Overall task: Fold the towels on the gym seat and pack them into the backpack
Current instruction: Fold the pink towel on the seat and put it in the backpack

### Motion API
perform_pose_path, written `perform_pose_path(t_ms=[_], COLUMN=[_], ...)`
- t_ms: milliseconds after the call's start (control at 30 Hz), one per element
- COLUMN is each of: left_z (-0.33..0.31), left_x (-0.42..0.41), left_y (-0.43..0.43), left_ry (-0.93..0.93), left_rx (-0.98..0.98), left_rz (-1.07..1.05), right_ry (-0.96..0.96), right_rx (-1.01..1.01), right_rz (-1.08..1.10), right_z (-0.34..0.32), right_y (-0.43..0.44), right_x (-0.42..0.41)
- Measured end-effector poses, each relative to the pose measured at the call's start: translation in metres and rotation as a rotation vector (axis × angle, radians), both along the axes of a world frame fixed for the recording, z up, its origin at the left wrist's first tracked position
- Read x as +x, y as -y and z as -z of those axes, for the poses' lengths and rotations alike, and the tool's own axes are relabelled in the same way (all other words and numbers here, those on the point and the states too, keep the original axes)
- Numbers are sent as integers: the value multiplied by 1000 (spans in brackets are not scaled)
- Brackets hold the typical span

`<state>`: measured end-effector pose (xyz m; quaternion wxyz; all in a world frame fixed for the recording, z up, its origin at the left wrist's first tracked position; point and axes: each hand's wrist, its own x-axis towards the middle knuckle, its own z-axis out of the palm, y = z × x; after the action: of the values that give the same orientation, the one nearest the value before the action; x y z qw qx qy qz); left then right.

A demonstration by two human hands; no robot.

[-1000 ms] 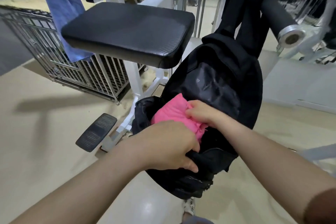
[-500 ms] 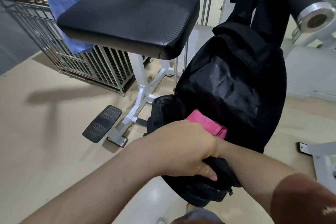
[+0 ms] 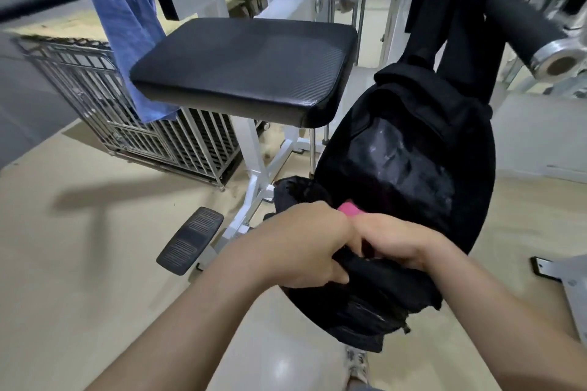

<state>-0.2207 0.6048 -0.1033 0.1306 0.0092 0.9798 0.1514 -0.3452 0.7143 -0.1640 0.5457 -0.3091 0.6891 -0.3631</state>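
A black backpack [image 3: 409,165] hangs by its straps from a padded machine handle [image 3: 521,22] at the right. My left hand [image 3: 305,244] grips the front edge of its open mouth. My right hand [image 3: 397,238] is beside it at the opening, fingers curled down inside onto a pink towel [image 3: 349,209], of which only a small corner shows. A blue towel [image 3: 127,35] hangs over a bar at the upper left. The black gym seat [image 3: 241,67] has nothing on it.
A metal wire cage [image 3: 143,136] stands on the floor behind the seat. The seat's white frame [image 3: 254,187] and a black foot pedal [image 3: 190,240] lie left of the backpack. More white machine parts [image 3: 565,279] sit at the right. My shoe [image 3: 357,362] shows below the bag.
The pink towel has sunk deeper into the backpack; only a corner still shows. My right hand has drawn back up to the opening. My left hand keeps its grip on the bag's edge.
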Motion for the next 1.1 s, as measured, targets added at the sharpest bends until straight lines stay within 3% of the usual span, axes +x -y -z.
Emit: perform_pose_path(t_ms=[100, 200, 367, 500, 633, 767, 900, 1100], left_z=[23, 50, 67, 82, 79, 35, -14, -52], left_x=[22, 33, 16, -8, -34, -76, -120, -154], left_y=[20, 32, 50, 74, 86, 84, 93, 153], left_ry=[-55, -119, -184, -201, -233, -505, -747, -757], left_rx=[-71, -116, -162, -208, -176, 58, 172, 280], left_rz=[-83, -196, -260, -309, -368, -318, -414, -548], right_ry=[-14, -266, -612, -796, -1108, -1109, -1052, -742], right_rx=[-17, -32, -35, -95, -83, -214, -416, -655], right_rz=[-209, -292, -122, 261, 415, 487, 522, 566], right_z=[-1, 9, 18, -13, -45, -68, -91, -133], right_y=[-12, -3, 16, 14, 20, 40, 74, 143], right_x=[9, 17, 18, -24, -70, -101, -130, -159])
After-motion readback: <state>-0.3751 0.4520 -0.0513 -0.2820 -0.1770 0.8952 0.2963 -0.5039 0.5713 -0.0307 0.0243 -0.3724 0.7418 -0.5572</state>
